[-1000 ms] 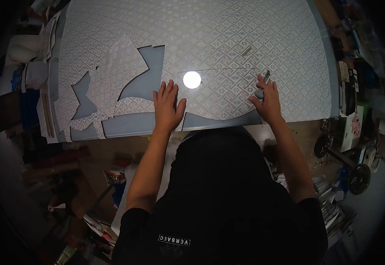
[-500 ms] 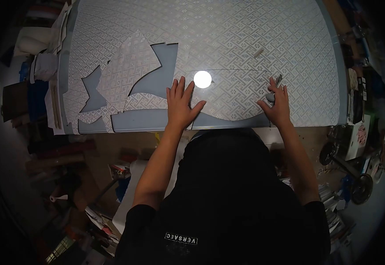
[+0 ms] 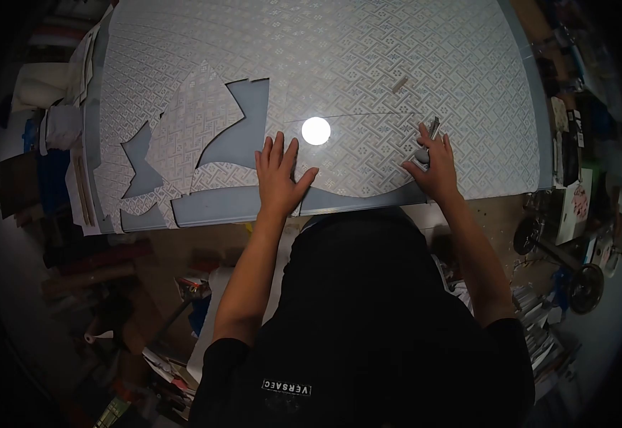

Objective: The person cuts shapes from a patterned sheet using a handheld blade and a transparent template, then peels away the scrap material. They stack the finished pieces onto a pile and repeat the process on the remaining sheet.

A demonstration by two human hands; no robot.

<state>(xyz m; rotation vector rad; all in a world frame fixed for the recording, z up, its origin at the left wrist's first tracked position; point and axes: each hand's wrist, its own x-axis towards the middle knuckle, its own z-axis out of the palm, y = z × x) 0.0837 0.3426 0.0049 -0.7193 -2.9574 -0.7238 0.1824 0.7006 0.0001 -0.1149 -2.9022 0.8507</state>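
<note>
Trace-cut: left hand [image 3: 279, 178] flat, spread, pinning clear template [image 3: 368, 153]; right hand [image 3: 436, 167] clenched round cutter [image 3: 425, 143]; next likely needs template held firm.

Left hand [image 3: 280, 178] presses flat on the patterned sheet [image 3: 368, 64] (fingers spread); right hand [image 3: 436, 170] grips a small tool [image 3: 426, 141].

Grey cutter [image 3: 425, 143] on flat patterned fabric [image 3: 368, 64]

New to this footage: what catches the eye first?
A silver patterned sheet covers the grey table, with curved cut-outs at its left. Near the front edge the left hand presses flat and the right hand grips a small metal tool, with a bright glare between them.
</note>
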